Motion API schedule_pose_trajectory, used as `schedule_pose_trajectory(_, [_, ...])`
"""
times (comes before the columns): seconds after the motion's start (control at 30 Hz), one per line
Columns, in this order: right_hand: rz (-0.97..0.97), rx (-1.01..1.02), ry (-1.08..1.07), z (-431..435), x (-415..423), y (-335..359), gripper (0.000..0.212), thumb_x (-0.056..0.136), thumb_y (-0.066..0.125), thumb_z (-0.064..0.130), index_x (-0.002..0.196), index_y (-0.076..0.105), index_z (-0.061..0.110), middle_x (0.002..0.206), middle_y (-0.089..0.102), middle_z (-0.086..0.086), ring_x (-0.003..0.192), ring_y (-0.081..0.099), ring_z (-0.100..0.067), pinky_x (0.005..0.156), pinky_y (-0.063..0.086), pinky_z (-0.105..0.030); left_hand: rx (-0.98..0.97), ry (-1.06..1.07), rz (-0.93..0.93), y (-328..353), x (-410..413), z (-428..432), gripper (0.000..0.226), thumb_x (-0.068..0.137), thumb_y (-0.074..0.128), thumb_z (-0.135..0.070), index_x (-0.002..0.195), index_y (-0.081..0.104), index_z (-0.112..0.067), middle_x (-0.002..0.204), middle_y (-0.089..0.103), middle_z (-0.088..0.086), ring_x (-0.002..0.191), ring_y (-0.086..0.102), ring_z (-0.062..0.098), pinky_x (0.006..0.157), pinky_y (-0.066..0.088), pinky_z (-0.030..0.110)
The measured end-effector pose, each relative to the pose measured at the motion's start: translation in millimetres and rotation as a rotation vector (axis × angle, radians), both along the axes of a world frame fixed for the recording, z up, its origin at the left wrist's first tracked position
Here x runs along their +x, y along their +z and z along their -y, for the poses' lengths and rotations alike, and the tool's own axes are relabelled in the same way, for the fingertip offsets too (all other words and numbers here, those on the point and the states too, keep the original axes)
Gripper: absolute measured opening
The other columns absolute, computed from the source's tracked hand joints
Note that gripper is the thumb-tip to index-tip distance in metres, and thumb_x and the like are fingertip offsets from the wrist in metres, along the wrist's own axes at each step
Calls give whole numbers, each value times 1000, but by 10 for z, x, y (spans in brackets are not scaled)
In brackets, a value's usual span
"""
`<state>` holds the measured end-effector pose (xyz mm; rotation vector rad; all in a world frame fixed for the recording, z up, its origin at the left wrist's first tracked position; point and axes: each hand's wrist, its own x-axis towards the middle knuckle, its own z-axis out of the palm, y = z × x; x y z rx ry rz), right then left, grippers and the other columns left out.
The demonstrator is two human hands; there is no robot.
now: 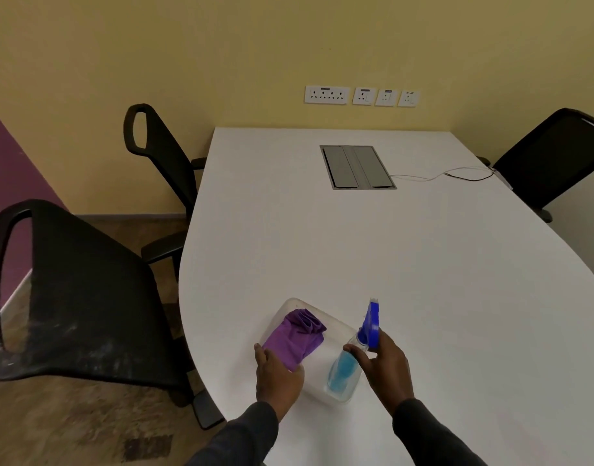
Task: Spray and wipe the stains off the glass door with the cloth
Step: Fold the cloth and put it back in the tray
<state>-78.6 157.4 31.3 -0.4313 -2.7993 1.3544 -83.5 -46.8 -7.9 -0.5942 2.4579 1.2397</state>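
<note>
Fingers of the left hand [278,375] curl over the near end of the purple cloth [299,334], which lies bunched just beyond them in a clear plastic tray [337,327]. To their right, the right hand [386,368] grips the neck of the tilted spray bottle [344,371] of blue liquid, fingers clamped under its blue trigger head, at the tray's right edge.

The left hand [278,375] and right hand [386,368] both grip.

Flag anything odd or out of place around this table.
The near black chair has whitish dusty smears across its lower back. A thin cable trails loose across the far right of the table. Nothing looks spilled.
</note>
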Motion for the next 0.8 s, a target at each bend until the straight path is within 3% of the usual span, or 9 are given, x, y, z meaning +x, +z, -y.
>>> schedule_pose_trajectory(0.23, [32,98,44,72,77,-36,80,77,62,68,139,51,19,129,65,4,103,62,-14,85,51,-25,-2,-36,4,12,18,47,94,93,66,-36,158,6,-3,166,3,11,145,36,31,116,40,34])
schedule_pose_trajectory(0.37, [79,115,40,100,132,-71,87,79,63,67,149,41,20,144,57,1,117,61,-17,92,57,-31,-13,-72,18,-1,26,85,92,94,64,-39,158,10,-3,167,-2,10,148,32,30,116,37,32])
schedule_pose_trajectory(0.53, [128,130,-13,115,294,-136,86,85,68,60,155,33,25,154,47,2,121,60,-16,83,48,-20,3,-70,0,-45,80,141,90,93,65,-39,159,12,-9,168,1,9,148,30,31,116,39,36])
schedule_pose_trajectory(0.8, [153,207,-107,180,706,-235,58,88,63,61,131,51,25,113,62,6,87,62,-6,64,44,-11,77,-69,-45,-93,354,187,80,94,66,-34,158,20,-17,166,11,6,148,31,27,117,38,35])
